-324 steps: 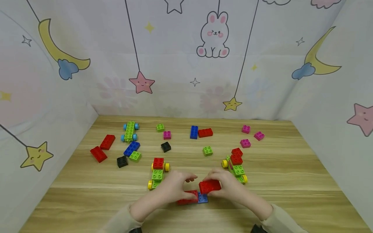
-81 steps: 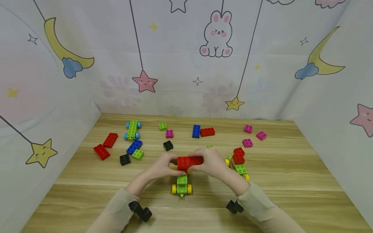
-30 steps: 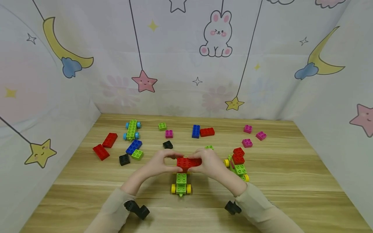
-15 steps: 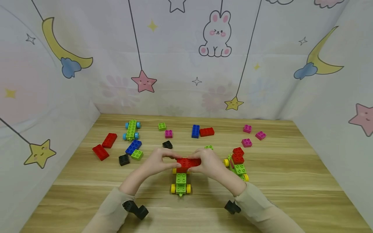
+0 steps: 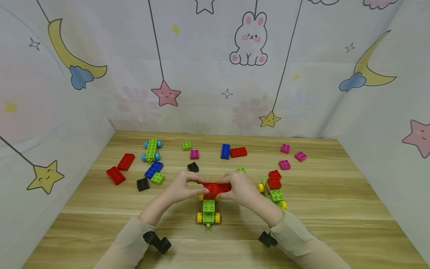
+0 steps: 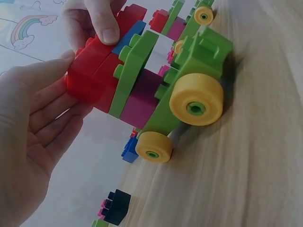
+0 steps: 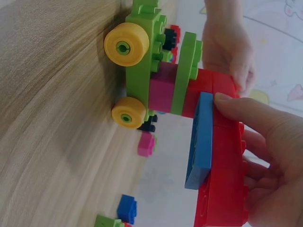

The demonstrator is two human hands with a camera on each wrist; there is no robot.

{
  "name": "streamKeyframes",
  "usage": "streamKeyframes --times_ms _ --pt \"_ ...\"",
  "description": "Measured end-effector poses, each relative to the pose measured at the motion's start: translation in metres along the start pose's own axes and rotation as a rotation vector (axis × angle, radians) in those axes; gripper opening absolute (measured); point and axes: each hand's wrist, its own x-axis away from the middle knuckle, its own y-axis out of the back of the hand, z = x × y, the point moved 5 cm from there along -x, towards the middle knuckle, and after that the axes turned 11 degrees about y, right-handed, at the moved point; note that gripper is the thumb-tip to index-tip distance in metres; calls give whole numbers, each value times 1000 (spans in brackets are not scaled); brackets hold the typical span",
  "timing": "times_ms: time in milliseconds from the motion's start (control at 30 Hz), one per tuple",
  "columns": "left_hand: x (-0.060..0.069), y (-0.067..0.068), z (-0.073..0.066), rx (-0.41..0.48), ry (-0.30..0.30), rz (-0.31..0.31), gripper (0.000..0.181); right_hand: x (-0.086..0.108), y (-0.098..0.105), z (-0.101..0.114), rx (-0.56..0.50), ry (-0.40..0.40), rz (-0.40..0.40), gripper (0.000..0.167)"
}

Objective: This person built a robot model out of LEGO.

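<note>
Between my hands a green car with yellow wheels stands on the table. Its stack has a magenta brick, a green piece and red bricks on top. My left hand pinches the left end of the top red bricks, thumb nearer the camera; in the left wrist view the left hand has its fingers beneath. My right hand grips their right part, which juts past the car. In the right wrist view a blue brick lies under the red row, beside the right thumb.
A second yellow-wheeled car stands right of my right hand. Behind are a blue-wheeled green base, pink bricks, a black brick and a blue brick. Red bricks lie at left.
Since the oldest frame, the left car has come between my hands, and the red and blue bricks have moved from the table onto its stack. Over the last second the hands have barely moved.
</note>
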Motion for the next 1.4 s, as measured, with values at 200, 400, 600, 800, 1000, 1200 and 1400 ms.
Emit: streamKeyframes --times_ms 200,400,600,800,1000,1200,1400 --pt "0 -1 1 -13 -21 -20 23 0 0 0 10 -5 -4 39" --pt "1 -2 3 -11 -30 -27 22 1 0 1 20 10 -18 40" --pt "2 -2 2 3 -41 -34 22 1 0 1 18 15 -22 40" --pt "2 -3 3 9 -40 -34 22 1 0 1 13 4 -14 40" --pt "1 -3 2 -18 -31 -23 24 1 -1 0 1 -2 -4 39" --pt "1 -2 0 -26 -26 -7 24 1 -2 -3 -10 -14 -2 37" --pt "2 -1 -5 -84 -6 16 26 1 -4 -4 14 4 -4 36"
